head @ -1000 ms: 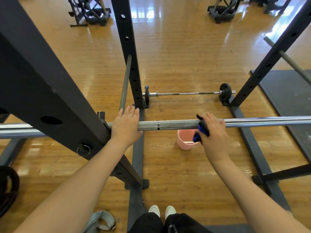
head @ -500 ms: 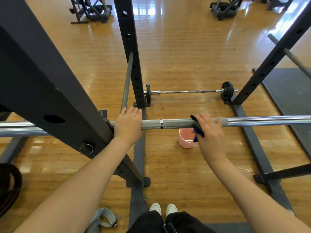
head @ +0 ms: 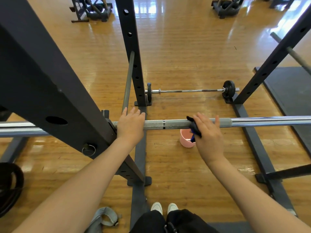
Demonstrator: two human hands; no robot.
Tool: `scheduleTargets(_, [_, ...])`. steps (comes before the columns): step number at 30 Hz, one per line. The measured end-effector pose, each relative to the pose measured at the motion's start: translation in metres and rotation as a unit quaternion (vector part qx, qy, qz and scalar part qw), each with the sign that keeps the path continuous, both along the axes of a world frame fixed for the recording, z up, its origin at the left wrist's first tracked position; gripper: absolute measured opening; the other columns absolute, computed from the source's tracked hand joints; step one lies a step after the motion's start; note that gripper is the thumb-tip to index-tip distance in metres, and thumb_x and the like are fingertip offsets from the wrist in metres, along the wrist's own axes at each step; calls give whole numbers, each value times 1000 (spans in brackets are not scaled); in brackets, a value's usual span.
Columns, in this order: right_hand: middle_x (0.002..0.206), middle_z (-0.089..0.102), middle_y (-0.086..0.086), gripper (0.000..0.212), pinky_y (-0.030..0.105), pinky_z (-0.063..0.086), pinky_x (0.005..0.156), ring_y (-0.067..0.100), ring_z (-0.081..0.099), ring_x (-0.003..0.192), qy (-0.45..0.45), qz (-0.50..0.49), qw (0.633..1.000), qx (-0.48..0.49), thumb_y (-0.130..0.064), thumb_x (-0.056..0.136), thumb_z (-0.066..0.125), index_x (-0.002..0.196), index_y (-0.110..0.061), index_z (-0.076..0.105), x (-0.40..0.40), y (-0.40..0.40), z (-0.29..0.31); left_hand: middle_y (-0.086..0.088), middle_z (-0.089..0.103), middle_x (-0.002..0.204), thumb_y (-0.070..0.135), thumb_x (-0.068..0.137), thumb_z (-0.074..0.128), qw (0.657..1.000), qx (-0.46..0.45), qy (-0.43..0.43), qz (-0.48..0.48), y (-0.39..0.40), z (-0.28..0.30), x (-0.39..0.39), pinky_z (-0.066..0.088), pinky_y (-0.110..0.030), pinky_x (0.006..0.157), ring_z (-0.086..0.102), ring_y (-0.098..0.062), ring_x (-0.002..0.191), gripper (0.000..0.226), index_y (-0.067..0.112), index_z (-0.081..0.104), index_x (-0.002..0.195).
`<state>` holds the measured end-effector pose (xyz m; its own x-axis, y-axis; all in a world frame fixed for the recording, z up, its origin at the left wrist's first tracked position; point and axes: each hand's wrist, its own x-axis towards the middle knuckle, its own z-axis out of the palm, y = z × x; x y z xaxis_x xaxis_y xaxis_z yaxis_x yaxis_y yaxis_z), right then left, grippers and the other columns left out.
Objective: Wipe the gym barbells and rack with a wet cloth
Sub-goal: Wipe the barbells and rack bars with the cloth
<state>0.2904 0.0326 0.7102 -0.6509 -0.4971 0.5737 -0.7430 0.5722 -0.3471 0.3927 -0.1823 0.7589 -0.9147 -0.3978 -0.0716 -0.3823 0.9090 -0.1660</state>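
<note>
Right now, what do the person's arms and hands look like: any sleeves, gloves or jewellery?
Both forearms are bare up to the frame edge, with no sleeves in view. The left hand and right hand wear no gloves; no rings, watch or wristband show.

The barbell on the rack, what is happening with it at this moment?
A person is wiping the barbell that lies across the black rack. The right hand presses a dark blue cloth onto the rough grip part of the bar. The left hand rests on the bar near the rack upright, fingers straight. A pink bucket stands on the floor under the bar. A second, smaller barbell lies on the floor behind.
</note>
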Motion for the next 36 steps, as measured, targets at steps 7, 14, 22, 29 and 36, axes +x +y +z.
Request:
scheduleTargets(7, [126,60,16,53,58,23,108,29,58,117,17,78,996,47,0,68,77,119,-3,63,6,-9,-2,-1,46,138,10,90,50,996,51,-69,-16,-6,9,-7,35,-34,101,38,-20,131,49,18,41,137])
scheduleTargets(14, [123,61,18,38,56,25,109,33,56,116,-47,-66,996,-24,-12,83,51,118,-1,64,-10,20,1,0,50,131,11,89,49,995,61,-76,-9,-8,9,-7,40,-33,91,44,-20,125,44,19,45,132])
scheduleTargets(22, [123,62,17,73,59,17,103,32,59,114,-18,91,994,56,16,51,82,119,-3,63,6,-15,8,1,45,142,13,88,52,997,52,-49,-12,-7,6,-5,23,-35,112,34,-17,134,56,18,36,142])
scheduleTargets(29, [119,63,20,60,60,23,102,36,60,112,-48,24,998,14,14,58,80,115,2,64,18,-28,9,1,49,137,15,91,50,999,41,-29,-7,-6,3,-5,23,-35,112,36,-17,134,49,17,41,138])
scheduleTargets(36, [121,62,18,68,56,23,102,31,62,110,-3,123,990,64,13,53,82,117,-1,63,23,-46,11,-7,28,153,15,91,52,1000,2,14,-1,-5,-3,0,7,-40,117,18,-24,143,67,12,18,148])
